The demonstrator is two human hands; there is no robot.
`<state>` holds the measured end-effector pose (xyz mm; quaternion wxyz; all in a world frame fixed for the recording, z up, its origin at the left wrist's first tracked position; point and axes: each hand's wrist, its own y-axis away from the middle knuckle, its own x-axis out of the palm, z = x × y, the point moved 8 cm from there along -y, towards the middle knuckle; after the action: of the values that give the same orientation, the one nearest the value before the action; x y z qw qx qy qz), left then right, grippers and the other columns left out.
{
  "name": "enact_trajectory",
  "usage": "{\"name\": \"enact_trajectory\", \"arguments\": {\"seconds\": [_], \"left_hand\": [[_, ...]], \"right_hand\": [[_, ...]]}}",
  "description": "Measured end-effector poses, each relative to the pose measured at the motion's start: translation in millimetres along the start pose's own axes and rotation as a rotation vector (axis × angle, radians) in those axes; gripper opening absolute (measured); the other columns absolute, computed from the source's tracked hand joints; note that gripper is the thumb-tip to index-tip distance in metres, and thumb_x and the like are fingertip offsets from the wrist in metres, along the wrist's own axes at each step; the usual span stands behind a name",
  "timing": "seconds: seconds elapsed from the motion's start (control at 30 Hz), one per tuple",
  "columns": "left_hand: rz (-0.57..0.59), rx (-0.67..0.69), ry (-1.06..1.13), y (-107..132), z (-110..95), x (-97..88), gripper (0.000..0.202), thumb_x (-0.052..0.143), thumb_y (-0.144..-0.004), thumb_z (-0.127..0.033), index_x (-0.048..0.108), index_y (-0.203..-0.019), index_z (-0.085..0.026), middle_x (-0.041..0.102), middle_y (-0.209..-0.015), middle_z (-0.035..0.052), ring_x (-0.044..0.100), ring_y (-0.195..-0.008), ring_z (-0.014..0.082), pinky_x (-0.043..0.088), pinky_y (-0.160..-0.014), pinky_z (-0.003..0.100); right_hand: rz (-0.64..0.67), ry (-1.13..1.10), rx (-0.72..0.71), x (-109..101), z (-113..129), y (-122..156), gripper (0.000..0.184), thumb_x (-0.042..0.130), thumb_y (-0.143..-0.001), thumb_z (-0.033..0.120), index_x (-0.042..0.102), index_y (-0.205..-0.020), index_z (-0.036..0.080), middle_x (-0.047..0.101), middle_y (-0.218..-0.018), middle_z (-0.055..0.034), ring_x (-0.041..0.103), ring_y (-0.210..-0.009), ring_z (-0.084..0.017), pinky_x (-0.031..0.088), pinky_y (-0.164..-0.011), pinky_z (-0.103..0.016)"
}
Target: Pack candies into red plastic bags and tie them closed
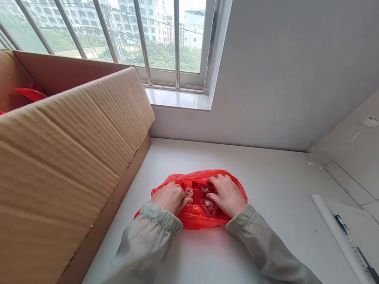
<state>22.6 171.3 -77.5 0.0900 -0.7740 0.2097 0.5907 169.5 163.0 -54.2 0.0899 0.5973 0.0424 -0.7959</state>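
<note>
The box (57, 184) stands left of the bag (198, 222), whose packets (208, 209) lie between left hand (169, 198) and right hand (230, 196), both loosely curled, any hold unclear, touch best kept light lest it tear.

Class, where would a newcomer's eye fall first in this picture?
The bright red plastic bag stands out first, below centre, with the left hand and right hand at its opening over red packets. Next comes the large cardboard box filling the left side, then the barred window at top.
</note>
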Motion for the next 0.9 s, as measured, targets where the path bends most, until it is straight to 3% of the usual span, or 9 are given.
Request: {"name": "enact_trajectory", "arguments": {"seconds": [0.07, 0.13, 0.27, 0.37, 0.47, 0.63, 0.8, 0.9], "left_hand": [[-0.011, -0.073, -0.017, 0, 5, -3.5, 0.025, 0.062, -0.083, -0.027, 0.058, -0.061, -0.019, 0.069, -0.085, 0.0112, 0.064, -0.095, 0.0297, 0.048, -0.080, 0.037], [-0.015, -0.118, -0.037, 1, 6, -6.8, 0.005, 0.064, -0.078, -0.018, 0.062, -0.073, -0.020, 0.068, -0.091, 0.0082, 0.064, -0.096, 0.0276, 0.048, -0.080, 0.035], [-0.028, -0.141, -0.026, 3, -1, -14.4, 0.049, 0.065, -0.071, -0.006, 0.058, -0.117, -0.022, 0.064, -0.119, 0.0080, 0.059, -0.112, 0.0262, 0.049, -0.091, 0.035], [-0.069, -0.083, 0.072, 3, -10, -21.2, 0.061, 0.069, -0.075, -0.009, 0.051, -0.131, -0.022, 0.060, -0.131, 0.0092, 0.054, -0.123, 0.0272, 0.045, -0.100, 0.038], [-0.110, 0.021, 0.171, 2, -18, -26.6, 0.053, 0.074, -0.076, -0.014, 0.057, -0.125, -0.021, 0.065, -0.125, 0.0079, 0.056, -0.119, 0.0258, 0.043, -0.101, 0.036], [-0.117, 0.065, 0.263, 1, -21, -30.2, 0.016, 0.075, -0.076, -0.019, 0.068, -0.090, -0.018, 0.072, -0.086, 0.0012, 0.064, -0.082, 0.0188, 0.045, -0.076, 0.027], [-0.099, 0.002, 0.340, 1, -15, -28.9, 0.011, 0.075, -0.074, -0.025, 0.068, -0.078, -0.019, 0.068, -0.074, -0.0015, 0.059, -0.069, 0.0148, 0.040, -0.066, 0.024], [-0.094, -0.010, 0.394, 0, -13, -26.7, 0.012, 0.073, -0.075, -0.030, 0.067, -0.076, -0.019, 0.067, -0.071, -0.0016, 0.058, -0.066, 0.0142, 0.038, -0.064, 0.024]], "right_hand": [[-0.026, -0.074, 0.001, -1, -4, -1, 0.017, 0.060, -0.086, 0.020, 0.066, -0.102, 0.022, 0.067, -0.101, -0.0061, 0.059, -0.095, -0.022, 0.042, -0.077, -0.029], [-0.044, -0.166, 0.002, -1, -8, -3, 0.013, 0.059, -0.084, 0.017, 0.064, -0.095, 0.022, 0.068, -0.095, -0.0039, 0.060, -0.088, -0.019, 0.041, -0.075, -0.028], [-0.044, -0.353, -0.005, -1, -15, -6, 0.008, 0.057, -0.080, 0.016, 0.059, -0.085, 0.023, 0.066, -0.082, 0.0003, 0.059, -0.078, -0.017, 0.041, -0.074, -0.027], [-0.025, -0.508, -0.049, -3, -12, -6, 0.006, 0.058, -0.078, 0.018, 0.058, -0.081, 0.023, 0.065, -0.078, 0.0017, 0.058, -0.073, -0.016, 0.042, -0.071, -0.027], [-0.002, -0.636, -0.119, -9, -4, -3, 0.004, 0.059, -0.078, 0.019, 0.058, -0.076, 0.023, 0.065, -0.075, 0.0026, 0.058, -0.071, -0.015, 0.043, -0.069, -0.026], [0.062, -0.784, -0.207, -18, 11, 4, 0.003, 0.061, -0.079, 0.022, 0.063, -0.076, 0.023, 0.068, -0.078, 0.0024, 0.061, -0.074, -0.015, 0.045, -0.070, -0.026], [0.149, -0.867, -0.213, -15, 14, 6, 0.012, 0.066, -0.078, 0.025, 0.068, -0.090, 0.022, 0.070, -0.084, 0.0011, 0.064, -0.078, -0.016, 0.048, -0.073, -0.028], [0.238, -0.942, -0.163, -5, 13, 5, 0.019, 0.069, -0.077, 0.029, 0.066, -0.094, 0.022, 0.069, -0.075, 0.0017, 0.065, -0.070, -0.017, 0.049, -0.067, -0.029]]}}
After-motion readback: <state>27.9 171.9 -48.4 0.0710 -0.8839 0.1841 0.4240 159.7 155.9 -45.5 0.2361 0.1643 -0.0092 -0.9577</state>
